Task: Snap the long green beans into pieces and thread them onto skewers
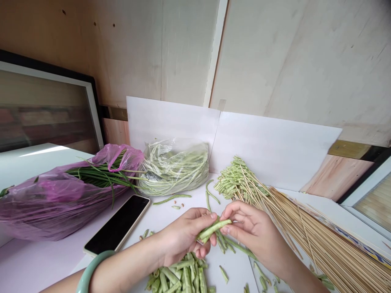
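Note:
Short pieces of green bean (214, 231) are gripped together in my left hand (183, 232), between thumb and fingers. At their right end, my right hand (256, 228) pinches the tip of a piece with thumb and forefinger. A pale green bangle (91, 270) is on my left wrist. Below my left hand lies a heap of cut bean pieces (183, 276). Longer bean lengths (235, 246) lie on the table beneath my hands, partly hidden by them. I cannot tell whether a stick runs through the held pieces.
A purple bag (55, 203) with green stalks and a black-screened phone (117, 224) lie on the left. Behind stands a clear bag of long beans (174, 169). Thin wooden sticks (330, 232) spread along the right, reaching a stack of bean pieces (233, 177). White boards (269, 148) line the back.

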{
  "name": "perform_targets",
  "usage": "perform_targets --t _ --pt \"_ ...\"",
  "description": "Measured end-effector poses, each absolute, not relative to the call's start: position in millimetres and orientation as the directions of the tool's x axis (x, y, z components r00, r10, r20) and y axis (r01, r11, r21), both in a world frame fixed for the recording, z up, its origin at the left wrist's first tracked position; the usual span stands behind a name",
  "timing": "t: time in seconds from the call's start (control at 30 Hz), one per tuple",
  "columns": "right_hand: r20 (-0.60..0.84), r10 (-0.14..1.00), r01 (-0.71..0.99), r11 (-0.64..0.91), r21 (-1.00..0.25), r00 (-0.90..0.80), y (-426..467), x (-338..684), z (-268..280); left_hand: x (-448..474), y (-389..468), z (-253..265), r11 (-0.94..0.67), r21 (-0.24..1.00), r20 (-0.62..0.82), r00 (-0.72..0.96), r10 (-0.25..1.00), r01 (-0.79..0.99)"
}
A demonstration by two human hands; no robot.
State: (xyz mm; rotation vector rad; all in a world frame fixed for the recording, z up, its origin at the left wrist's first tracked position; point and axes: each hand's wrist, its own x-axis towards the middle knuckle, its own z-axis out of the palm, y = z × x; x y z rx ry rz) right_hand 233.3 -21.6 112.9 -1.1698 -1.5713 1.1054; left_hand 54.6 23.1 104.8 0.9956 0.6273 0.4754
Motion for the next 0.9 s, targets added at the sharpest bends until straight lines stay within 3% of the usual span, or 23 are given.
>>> perform_targets --t 0.1,0.17,0.33,0.47,0.53,0.6,0.67,0.8,0.9 --pt "0.166 0.967 0.353 0.227 -0.908 -0.195 -20.8 233.0 112.8 54.2 21.7 104.4 0.460 0.885 -0.275 0.723 0.634 -0.067" --pt "0.271 0.940 0.479 0.340 -0.810 -0.208 -21.6 232.9 112.6 54.1 21.3 104.7 0.455 0.887 -0.266 0.721 0.639 -0.076" --pt "0.614 0.717 0.724 0.610 -0.322 -0.331 -25.6 232.7 107.4 54.3 21.4 106.5 0.439 0.885 -0.202 0.721 0.663 -0.156" --pt "0.658 0.601 0.769 0.638 -0.050 -0.455 -29.1 227.8 101.0 55.4 19.8 104.7 0.406 0.894 -0.179 0.680 0.711 -0.188" --pt "0.658 0.584 0.789 0.614 0.026 -0.476 -30.3 224.1 98.7 56.2 18.1 103.4 0.373 0.907 -0.163 0.652 0.740 -0.197" --pt "0.649 0.603 0.796 0.605 0.008 -0.464 -31.2 220.9 98.7 57.0 16.3 102.8 0.335 0.917 -0.121 0.651 0.749 -0.216" --pt "0.633 0.651 0.782 0.612 -0.113 -0.418 -32.2 218.2 101.9 57.5 14.9 102.8 0.296 0.921 -0.051 0.676 0.735 -0.252" --pt "0.556 0.780 0.615 0.595 -0.517 -0.287 -34.7 213.8 110.8 56.5 13.0 102.5 0.201 0.930 0.080 0.706 0.704 -0.306" --pt "0.393 0.891 0.358 0.451 -0.817 -0.225 -35.1 210.9 107.1 53.5 10.1 102.7 0.050 0.959 0.162 0.682 0.713 -0.279"
